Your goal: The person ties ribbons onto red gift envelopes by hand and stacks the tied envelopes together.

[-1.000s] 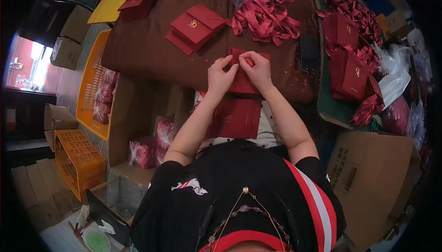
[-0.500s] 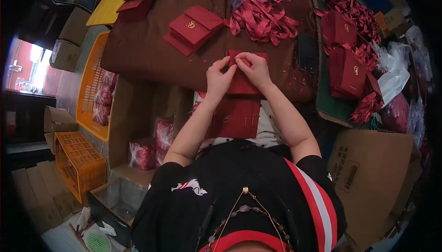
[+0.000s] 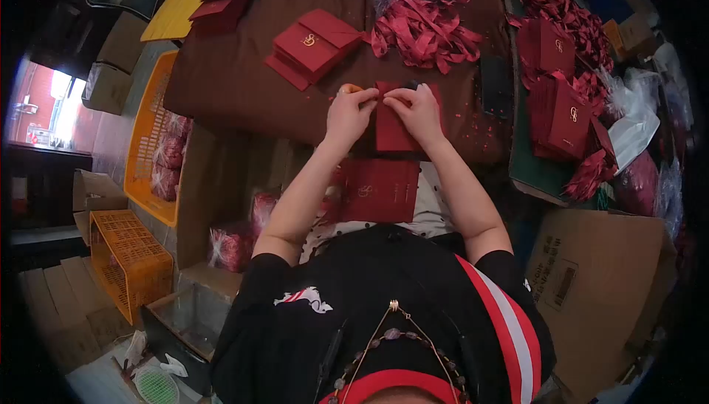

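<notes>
A dark red paper bag (image 3: 396, 132) lies flat at the near edge of the brown-covered table, beneath my hands. My left hand (image 3: 350, 114) is closed in a pinch at the bag's upper left side, with a small orange patch showing by its index finger. Over the bag's upper part, my right hand (image 3: 418, 114) also pinches, its fingertips close to the left ones. Whatever lies between the fingertips is too small to make out. A small dark patch shows behind the right fingers. Another red bag with gold print (image 3: 373, 191) rests on my lap.
Folded red bags (image 3: 314, 43) are stacked at the upper left of the table, beside a pile of red ribbons (image 3: 425, 31). A dark flat object (image 3: 494, 85) lies at right. More bags (image 3: 563, 117) sit on the green surface. An orange crate (image 3: 151, 145) stands left.
Both hands have shifted slightly, and the fingers are now curled in tighter pinches. The bag beneath has moved a little to the right. A dark patch now shows behind my right fingers.
</notes>
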`<act>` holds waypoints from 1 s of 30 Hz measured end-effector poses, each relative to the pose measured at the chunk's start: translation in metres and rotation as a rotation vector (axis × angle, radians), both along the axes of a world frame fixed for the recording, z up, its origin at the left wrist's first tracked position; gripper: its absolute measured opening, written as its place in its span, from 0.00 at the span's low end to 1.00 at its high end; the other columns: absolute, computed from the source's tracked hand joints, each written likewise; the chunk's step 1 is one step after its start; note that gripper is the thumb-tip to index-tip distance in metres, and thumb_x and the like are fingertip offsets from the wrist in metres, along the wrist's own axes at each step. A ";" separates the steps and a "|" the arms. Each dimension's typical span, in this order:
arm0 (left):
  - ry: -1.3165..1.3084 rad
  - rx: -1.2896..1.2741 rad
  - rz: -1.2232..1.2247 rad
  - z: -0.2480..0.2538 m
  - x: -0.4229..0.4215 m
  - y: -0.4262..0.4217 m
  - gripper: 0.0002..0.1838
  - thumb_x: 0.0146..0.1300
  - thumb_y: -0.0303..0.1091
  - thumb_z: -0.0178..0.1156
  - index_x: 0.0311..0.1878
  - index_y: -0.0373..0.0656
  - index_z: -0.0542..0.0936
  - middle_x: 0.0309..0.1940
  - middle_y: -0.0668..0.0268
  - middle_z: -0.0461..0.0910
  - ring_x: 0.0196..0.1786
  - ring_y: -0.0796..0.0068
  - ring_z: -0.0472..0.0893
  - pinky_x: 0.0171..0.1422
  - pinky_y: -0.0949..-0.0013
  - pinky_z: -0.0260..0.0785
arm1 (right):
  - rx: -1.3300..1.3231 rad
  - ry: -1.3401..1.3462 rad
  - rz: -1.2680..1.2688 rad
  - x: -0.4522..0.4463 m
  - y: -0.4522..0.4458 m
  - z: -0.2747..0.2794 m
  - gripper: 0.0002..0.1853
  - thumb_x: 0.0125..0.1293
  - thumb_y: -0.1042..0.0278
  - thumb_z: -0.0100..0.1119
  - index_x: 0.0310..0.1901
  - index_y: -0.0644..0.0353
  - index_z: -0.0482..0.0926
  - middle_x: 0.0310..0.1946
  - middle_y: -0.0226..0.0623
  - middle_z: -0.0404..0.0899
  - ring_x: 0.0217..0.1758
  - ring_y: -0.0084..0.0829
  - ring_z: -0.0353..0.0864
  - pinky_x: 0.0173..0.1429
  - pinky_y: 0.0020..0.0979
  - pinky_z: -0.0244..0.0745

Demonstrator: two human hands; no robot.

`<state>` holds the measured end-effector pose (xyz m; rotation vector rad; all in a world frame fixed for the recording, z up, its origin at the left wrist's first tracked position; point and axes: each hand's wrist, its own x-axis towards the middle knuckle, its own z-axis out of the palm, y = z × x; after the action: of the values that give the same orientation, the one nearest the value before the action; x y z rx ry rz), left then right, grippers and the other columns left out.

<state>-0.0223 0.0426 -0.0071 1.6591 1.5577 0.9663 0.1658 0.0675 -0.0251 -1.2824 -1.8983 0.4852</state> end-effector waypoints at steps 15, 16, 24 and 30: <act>0.888 0.113 0.217 0.019 -0.028 0.004 0.08 0.66 0.31 0.58 0.45 0.39 0.76 0.50 0.52 0.75 0.48 0.51 0.82 0.45 0.53 0.81 | -0.109 -0.112 -0.067 0.020 0.010 0.011 0.25 0.53 0.53 0.76 0.52 0.54 0.86 0.39 0.50 0.80 0.49 0.50 0.77 0.57 0.45 0.75; 0.846 0.101 0.245 0.018 -0.037 0.000 0.08 0.67 0.31 0.58 0.46 0.40 0.75 0.50 0.51 0.75 0.48 0.50 0.82 0.46 0.51 0.80 | -0.085 -0.138 -0.065 0.018 0.016 0.005 0.26 0.52 0.53 0.77 0.52 0.55 0.86 0.39 0.49 0.81 0.49 0.50 0.77 0.57 0.45 0.75; 0.538 0.356 -0.130 0.004 0.011 -0.043 0.16 0.67 0.37 0.64 0.57 0.51 0.83 0.53 0.53 0.78 0.46 0.46 0.77 0.50 0.51 0.72 | -0.082 0.144 0.015 0.022 0.012 0.026 0.18 0.59 0.63 0.72 0.51 0.56 0.85 0.42 0.43 0.84 0.48 0.45 0.80 0.53 0.41 0.77; 0.520 0.351 -0.133 -0.011 0.014 -0.042 0.16 0.66 0.36 0.65 0.57 0.52 0.85 0.54 0.53 0.78 0.47 0.47 0.77 0.51 0.53 0.72 | 0.296 -0.252 0.535 0.050 -0.040 0.048 0.17 0.55 0.71 0.70 0.48 0.44 0.87 0.36 0.35 0.79 0.48 0.41 0.78 0.52 0.41 0.79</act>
<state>-0.0085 0.0005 -0.0184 2.3756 1.6313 0.8087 0.2154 0.0277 0.0228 -0.6584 -2.4294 0.2969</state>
